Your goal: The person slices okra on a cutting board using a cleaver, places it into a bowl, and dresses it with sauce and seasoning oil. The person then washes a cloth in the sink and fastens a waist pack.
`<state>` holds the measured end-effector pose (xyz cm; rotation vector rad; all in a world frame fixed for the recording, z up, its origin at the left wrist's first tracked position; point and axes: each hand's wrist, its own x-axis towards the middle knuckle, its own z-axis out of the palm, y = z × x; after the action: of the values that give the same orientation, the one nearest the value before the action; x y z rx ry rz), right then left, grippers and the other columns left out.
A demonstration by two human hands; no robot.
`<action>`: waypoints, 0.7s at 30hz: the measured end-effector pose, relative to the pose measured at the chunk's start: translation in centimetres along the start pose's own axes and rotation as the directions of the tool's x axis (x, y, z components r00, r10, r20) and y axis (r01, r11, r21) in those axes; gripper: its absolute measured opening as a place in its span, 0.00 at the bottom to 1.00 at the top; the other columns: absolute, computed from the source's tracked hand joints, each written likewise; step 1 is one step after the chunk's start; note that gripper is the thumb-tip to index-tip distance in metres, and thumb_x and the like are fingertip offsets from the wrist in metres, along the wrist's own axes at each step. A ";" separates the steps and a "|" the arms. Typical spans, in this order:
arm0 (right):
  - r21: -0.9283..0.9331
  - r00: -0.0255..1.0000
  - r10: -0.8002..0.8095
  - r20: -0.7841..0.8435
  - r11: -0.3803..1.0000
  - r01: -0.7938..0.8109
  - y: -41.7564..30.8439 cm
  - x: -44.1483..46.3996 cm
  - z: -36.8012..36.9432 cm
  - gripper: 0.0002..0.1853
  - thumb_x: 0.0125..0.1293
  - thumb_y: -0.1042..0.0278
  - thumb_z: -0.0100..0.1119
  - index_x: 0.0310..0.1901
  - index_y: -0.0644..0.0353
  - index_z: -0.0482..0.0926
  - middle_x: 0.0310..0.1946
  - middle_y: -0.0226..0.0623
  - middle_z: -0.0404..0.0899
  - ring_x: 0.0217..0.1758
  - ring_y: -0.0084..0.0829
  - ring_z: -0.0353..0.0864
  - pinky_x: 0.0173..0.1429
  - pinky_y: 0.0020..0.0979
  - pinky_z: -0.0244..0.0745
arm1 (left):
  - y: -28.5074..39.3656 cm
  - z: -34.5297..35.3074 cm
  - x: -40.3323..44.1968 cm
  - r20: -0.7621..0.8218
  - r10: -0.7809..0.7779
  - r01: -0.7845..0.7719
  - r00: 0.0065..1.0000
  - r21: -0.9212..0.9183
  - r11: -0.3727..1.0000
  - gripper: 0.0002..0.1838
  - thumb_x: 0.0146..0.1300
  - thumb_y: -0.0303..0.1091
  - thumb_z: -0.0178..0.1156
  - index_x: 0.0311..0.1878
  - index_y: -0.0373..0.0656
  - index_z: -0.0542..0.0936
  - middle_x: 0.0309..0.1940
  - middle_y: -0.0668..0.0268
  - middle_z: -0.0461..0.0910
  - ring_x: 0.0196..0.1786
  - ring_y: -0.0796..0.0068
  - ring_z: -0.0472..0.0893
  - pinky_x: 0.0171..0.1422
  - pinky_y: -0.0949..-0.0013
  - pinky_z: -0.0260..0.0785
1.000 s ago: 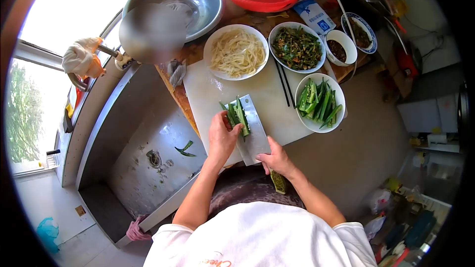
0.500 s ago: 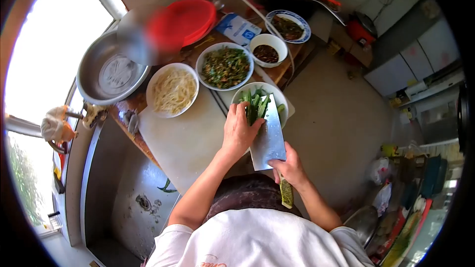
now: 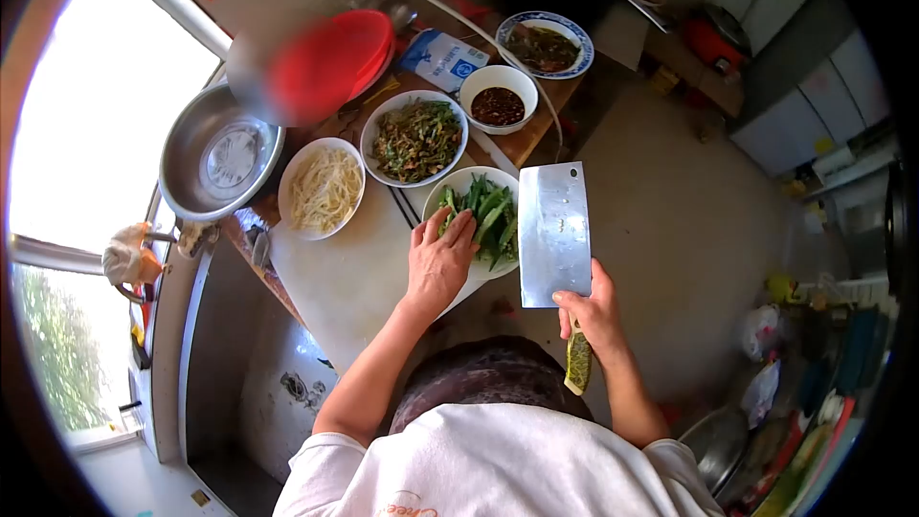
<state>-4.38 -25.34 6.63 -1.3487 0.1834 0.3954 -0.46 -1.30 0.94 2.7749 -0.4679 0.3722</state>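
My right hand (image 3: pixel 595 310) grips a cleaver (image 3: pixel 556 230) where its handle meets the blade. The broad blade stands upright beside the bowl, with a few wet specks on it. My left hand (image 3: pixel 440 258) rests at the near-left rim of a white bowl (image 3: pixel 500 268), its fingers stretched over the contents. Long cut green vegetable pieces (image 3: pixel 490 215) fill that bowl, some partly hidden under my fingers. The bowl sits on a pale cutting board (image 3: pixel 349 292), with dark chopsticks (image 3: pixel 402 205) lying to its left.
Behind are a plate of pale shreds (image 3: pixel 324 193), a bowl of mixed greens (image 3: pixel 416 142), a bowl of dark sauce (image 3: pixel 499 105) and a blue-rimmed plate (image 3: pixel 581 38). A steel basin (image 3: pixel 182 158) and red plastic basin (image 3: pixel 378 48) stand left. The sink (image 3: pixel 258 393) lies below.
The cleaver has moved right, off the bowl, and its blade now stands straighter. The green pieces now lie in the bowl. My left hand has moved slightly left, its fingers spread out over them.
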 end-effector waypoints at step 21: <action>-0.136 0.144 -0.127 0.981 0.069 0.988 3.9 0.9 32.6 0.09 0.56 0.69 0.62 0.40 0.59 0.82 0.31 0.41 0.78 0.28 0.35 0.81 0.32 0.33 0.76 | -10.5 -14.6 -26.0 0.463 -0.867 -0.188 0.183 -0.850 -0.493 0.19 0.63 0.26 0.57 0.57 0.33 0.70 0.48 0.57 0.78 0.46 0.61 0.84 0.50 0.59 0.82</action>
<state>-8.21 7.15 9.89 -1.8573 -1.8202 0.1530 -23.40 20.21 3.92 0.5251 0.8640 0.4617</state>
